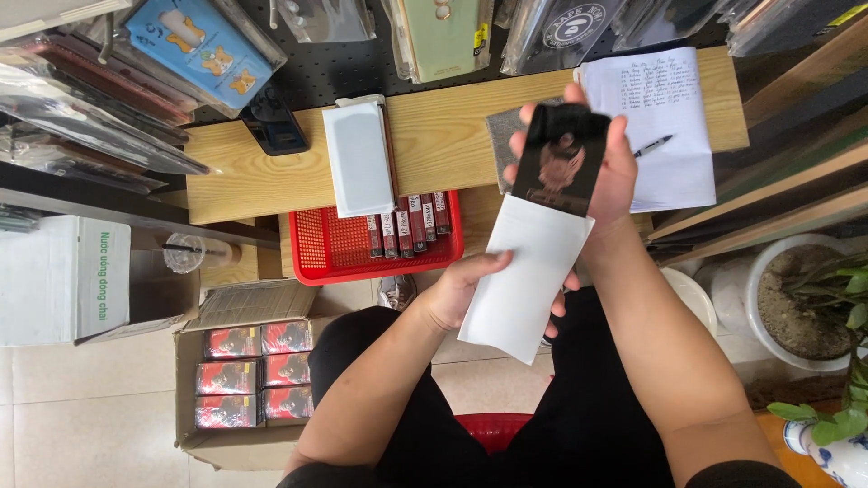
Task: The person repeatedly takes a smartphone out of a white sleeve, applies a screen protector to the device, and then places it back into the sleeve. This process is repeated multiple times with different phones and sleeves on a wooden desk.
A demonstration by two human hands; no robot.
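**Phone case half in a white sleeve**

Wooden shelf (434, 136) under a pegboard holds a red basket (334, 248). Right hand (610, 176) grips the dark phone case (561, 158), left hand (466, 285) pinches the white sleeve (524, 280); long axis upright, slightly tilted.

- The place looked like a small phone-accessory shop or its packing corner.
- Phone cases in clear sleeves (208, 41) hung in rows on a black pegboard (353, 68) above a wooden bench (443, 136).
- A red plastic basket (339, 248) held small boxed goods.
- An open cardboard carton (244, 380) of red boxes stood on the tiled floor (81, 416).
- A handwritten list (655, 108) with a pen (653, 145) lay on the bench.
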